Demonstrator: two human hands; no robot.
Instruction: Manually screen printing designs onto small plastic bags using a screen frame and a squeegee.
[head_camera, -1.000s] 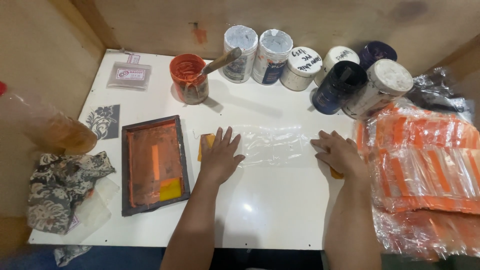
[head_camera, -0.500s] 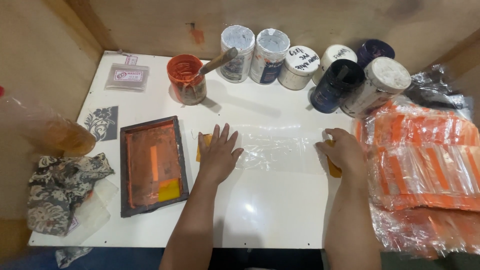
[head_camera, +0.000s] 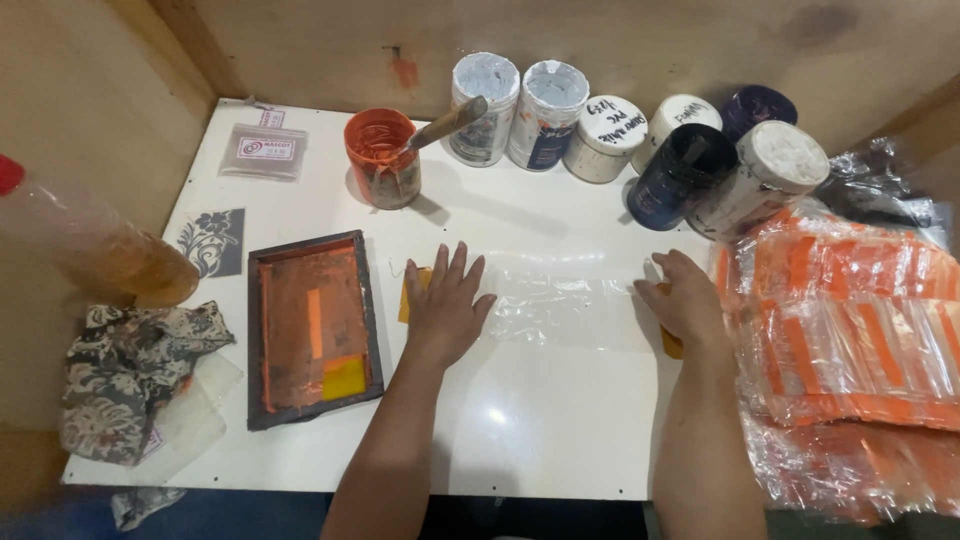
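1. Your left hand (head_camera: 443, 310) lay flat, fingers spread, pressing one end of the clear plastic sleeve (head_camera: 560, 305) on the white tabletop (head_camera: 540, 420)
2. Your right hand (head_camera: 688, 300) pressed the other end, fingers loosely together
3. Framed screen (head_camera: 312, 325) sat just left; orange paint cup (head_camera: 382, 158) stood behind it

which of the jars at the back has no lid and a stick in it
The orange paint-smeared open jar, left-most of the row, with a wooden stick leaning out of it. The other jars, such as the white-lidded jar, are capped.
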